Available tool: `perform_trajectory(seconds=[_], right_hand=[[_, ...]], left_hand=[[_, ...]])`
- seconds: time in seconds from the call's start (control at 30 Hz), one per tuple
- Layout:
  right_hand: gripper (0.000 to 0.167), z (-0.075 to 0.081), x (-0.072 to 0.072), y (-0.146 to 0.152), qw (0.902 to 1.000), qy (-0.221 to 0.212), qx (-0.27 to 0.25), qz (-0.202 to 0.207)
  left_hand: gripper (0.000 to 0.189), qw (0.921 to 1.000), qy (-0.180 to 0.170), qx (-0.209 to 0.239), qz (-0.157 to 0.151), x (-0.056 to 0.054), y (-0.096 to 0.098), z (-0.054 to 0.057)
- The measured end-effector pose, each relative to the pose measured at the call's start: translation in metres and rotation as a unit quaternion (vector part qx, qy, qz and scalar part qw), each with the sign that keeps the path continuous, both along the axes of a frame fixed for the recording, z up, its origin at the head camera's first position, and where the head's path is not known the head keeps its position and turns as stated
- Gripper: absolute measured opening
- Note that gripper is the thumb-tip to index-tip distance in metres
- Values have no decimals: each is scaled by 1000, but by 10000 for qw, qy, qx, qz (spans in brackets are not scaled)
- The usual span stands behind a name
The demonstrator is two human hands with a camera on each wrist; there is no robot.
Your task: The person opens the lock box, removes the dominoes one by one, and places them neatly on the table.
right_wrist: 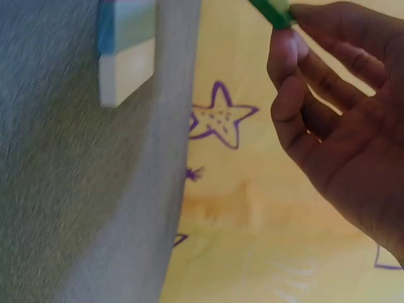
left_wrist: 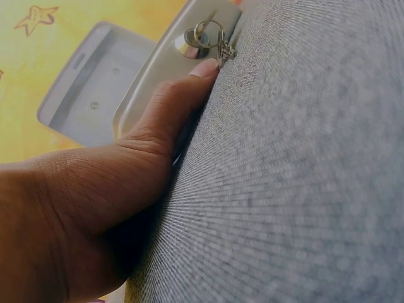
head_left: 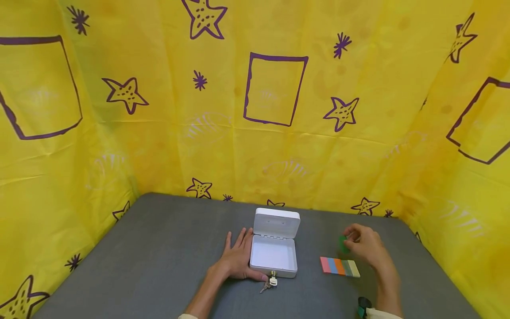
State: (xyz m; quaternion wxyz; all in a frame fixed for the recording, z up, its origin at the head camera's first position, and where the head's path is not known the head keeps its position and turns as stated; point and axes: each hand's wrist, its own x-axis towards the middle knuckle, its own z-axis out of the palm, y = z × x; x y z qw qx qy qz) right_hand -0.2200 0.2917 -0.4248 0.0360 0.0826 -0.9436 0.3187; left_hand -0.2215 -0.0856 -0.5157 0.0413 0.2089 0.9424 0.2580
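Observation:
A white metal cash box (head_left: 273,253) stands on the grey table with its lid (head_left: 276,222) raised, and nothing shows inside it. My left hand (head_left: 237,259) rests against the box's left side, fingers straight and spread, with the thumb along its front near the lock. Two keys (head_left: 269,282) hang on a ring from that lock. To the right of the box, my right hand (head_left: 364,243) pinches a small green piece (right_wrist: 273,11) between thumb and fingertips, above the table. Just below this hand lies a row of coloured strips (head_left: 339,266) resembling sticky-note pads: pink, blue, orange, green and cream.
The grey cloth-covered table (head_left: 167,248) reaches back to a yellow curtain (head_left: 223,150) with purple starfish drawings. This curtain also closes off the left and right sides. A dark band (head_left: 363,305) sits on the right wrist.

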Motion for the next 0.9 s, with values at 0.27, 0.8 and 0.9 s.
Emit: perform_trajectory(seconds=[0.27, 0.8, 0.9], right_hand=[[23, -5, -2, 25, 9973, -332, 485, -450], [18, -32, -6, 46, 9910, -1016, 833, -274], [21, -34, -5, 44, 9893, -1175, 822, -270]], left_hand=[[132, 10000, -11, 38, -2, 1, 3, 4], [134, 9999, 91, 83, 6, 1, 0, -1], [135, 10000, 54, 68, -6, 1, 0, -1]])
